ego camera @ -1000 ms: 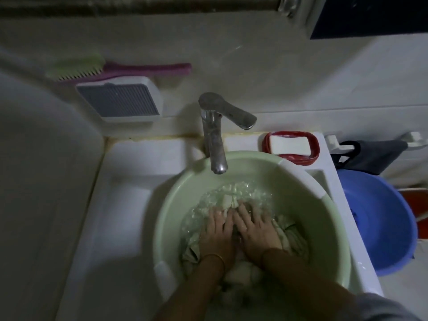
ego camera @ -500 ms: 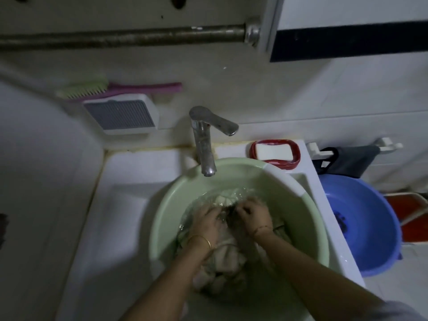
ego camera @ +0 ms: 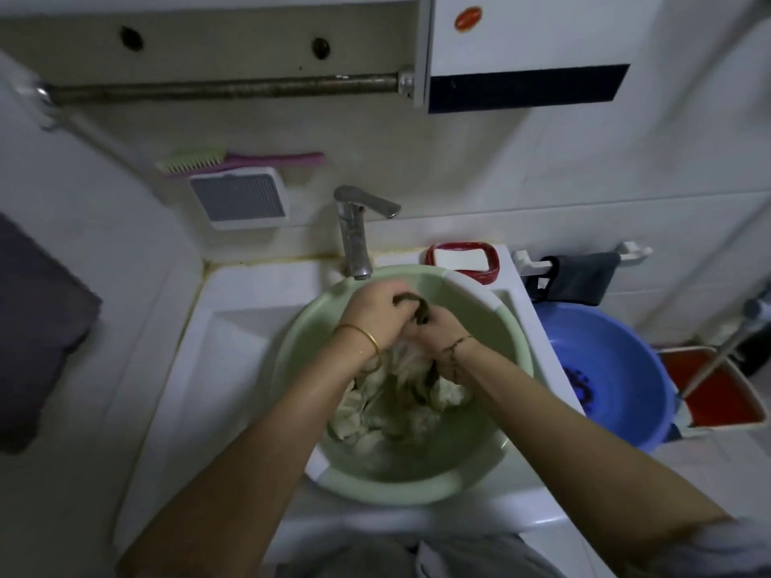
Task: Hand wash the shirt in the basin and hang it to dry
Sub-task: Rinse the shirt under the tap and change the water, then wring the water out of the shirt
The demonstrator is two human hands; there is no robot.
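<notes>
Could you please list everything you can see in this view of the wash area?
green basin: one, pale green, in the white sink
shirt: one, cream with dark trim, bunched in the green basin
tap: one, chrome, behind the basin
soap: one, white, in the red dish right of the tap
brush: one, green and pink, atop the wall box
wall box: one, white and grey, left of the tap
blue basin: one, right of the sink
red tub: one, far right
dark cloth: one, on a white rack
metal bar: one, top
left hand: grips the shirt
right hand: grips the shirt
</notes>
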